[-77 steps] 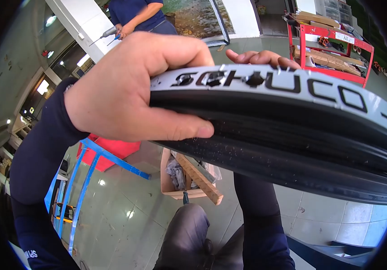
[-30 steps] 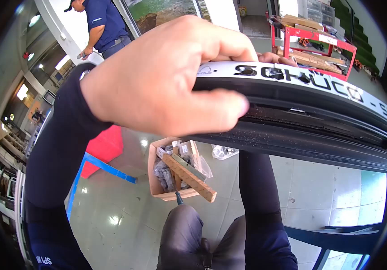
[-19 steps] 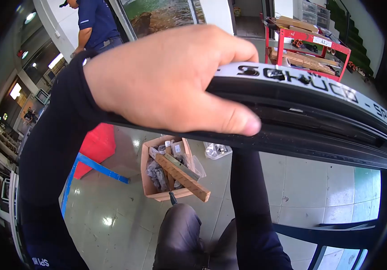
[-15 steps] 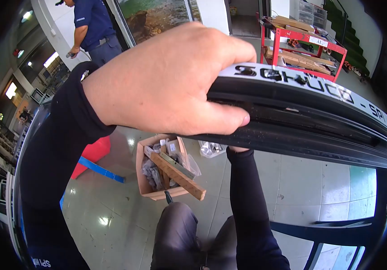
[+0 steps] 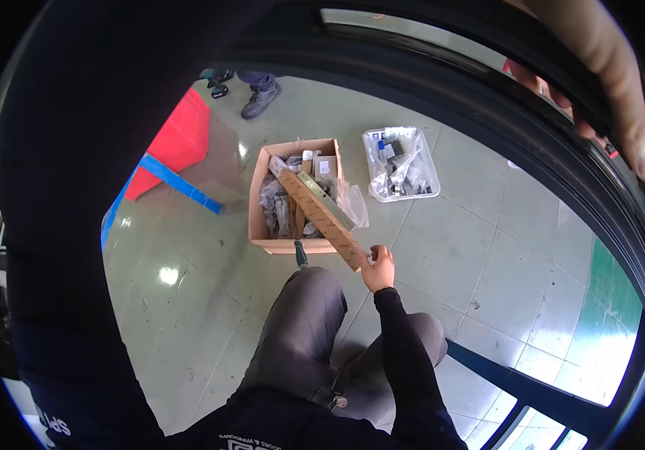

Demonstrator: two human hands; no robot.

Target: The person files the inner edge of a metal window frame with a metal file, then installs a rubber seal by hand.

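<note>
My left hand (image 5: 600,67) reaches across the top and is wrapped round a black window-frame profile (image 5: 442,67) at the upper right, its fingers on both sides of the bar. Low in the middle is my right hand (image 5: 380,271), fingers curled together with the fingertips right at the end of a long narrow cardboard carton (image 5: 318,215). What those fingers hold, if anything, I cannot tell. That carton lies slantwise across an open cardboard box (image 5: 258,202) filled with plastic-wrapped parts, and its near end sticks out over the rim.
A white plastic tray (image 5: 433,176) of bagged parts stands right of the box. A red object (image 5: 180,142) and a blue bar (image 5: 183,185) are at left. Another person's shoe (image 5: 261,101) and a power tool (image 5: 219,84) show behind. A dark-handled tool (image 5: 300,253) stands by my knee.
My view has tilted down. My left hand and the frame now appear higher and further right. My right hand, mostly hidden behind the frame before, shows beside the carton's end.
</note>
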